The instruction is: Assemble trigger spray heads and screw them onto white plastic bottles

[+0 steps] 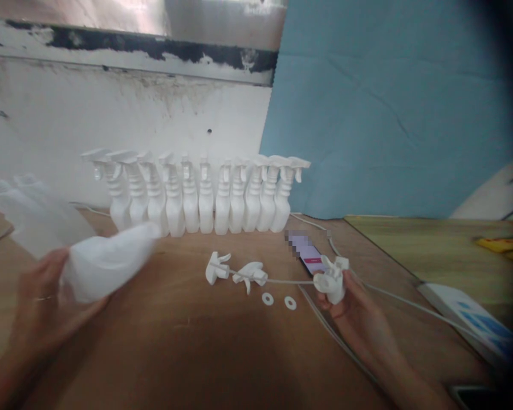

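In my left hand [47,302] is a white plastic bottle [111,263], tilted with its narrow end up to the right and blurred by motion. My right hand [354,310] grips a white trigger spray head [334,279], and its thin dip tube [288,282] points left. Between my hands, two loose spray heads [217,269] [251,274] lie on the wooden table [188,347]. Two white ring washers [267,299] [290,303] lie just in front of them, apart from each other.
Several white spray bottles [206,205] with heads on stand in a row by the wall. At the left are translucent bottles [51,213] without heads. A phone [305,250], a white cable [337,344] and a white-and-blue box [470,319] lie to the right. A blue cloth [393,114] hangs behind.
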`<state>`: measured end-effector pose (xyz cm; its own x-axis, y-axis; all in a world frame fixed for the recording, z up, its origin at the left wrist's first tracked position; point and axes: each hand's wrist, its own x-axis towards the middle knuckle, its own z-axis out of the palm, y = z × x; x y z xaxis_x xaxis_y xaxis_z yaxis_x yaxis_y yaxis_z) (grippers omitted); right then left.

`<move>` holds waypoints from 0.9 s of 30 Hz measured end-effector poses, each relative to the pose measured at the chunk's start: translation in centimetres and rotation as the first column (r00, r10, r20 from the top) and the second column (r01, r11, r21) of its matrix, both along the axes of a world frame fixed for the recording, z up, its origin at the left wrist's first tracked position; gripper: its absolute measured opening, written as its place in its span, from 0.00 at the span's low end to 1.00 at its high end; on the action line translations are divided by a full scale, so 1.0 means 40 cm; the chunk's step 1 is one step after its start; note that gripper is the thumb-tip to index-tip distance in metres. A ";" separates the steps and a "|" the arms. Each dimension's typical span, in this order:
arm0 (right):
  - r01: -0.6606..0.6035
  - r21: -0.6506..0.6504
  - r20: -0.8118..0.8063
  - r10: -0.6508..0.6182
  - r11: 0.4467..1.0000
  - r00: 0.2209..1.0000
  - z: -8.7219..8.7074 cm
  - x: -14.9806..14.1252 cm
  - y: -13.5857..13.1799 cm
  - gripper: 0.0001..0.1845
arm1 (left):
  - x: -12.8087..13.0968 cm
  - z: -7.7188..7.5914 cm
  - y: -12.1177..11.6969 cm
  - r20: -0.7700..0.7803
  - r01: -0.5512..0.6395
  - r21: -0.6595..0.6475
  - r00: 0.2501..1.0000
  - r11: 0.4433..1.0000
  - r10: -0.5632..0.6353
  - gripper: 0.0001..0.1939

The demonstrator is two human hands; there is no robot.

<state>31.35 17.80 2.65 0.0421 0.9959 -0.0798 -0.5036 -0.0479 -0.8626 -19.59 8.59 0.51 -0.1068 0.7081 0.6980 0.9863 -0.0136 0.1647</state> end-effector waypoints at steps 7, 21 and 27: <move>0.141 0.109 0.043 -0.146 0.984 0.988 0.003 0.018 0.003 0.12 | 0.089 -0.005 0.019 -0.376 0.281 0.013 0.891 0.960 -0.256 0.45; 0.203 0.123 0.093 -0.215 0.971 0.972 -0.006 0.014 0.010 0.15 | 0.084 0.004 0.014 -0.379 0.257 -0.008 0.894 0.966 -0.241 0.46; 0.079 0.069 0.112 -0.086 0.994 0.990 -0.017 -0.040 -0.033 0.15 | 0.147 0.007 0.005 -0.387 0.342 -0.080 0.855 0.936 -0.345 0.46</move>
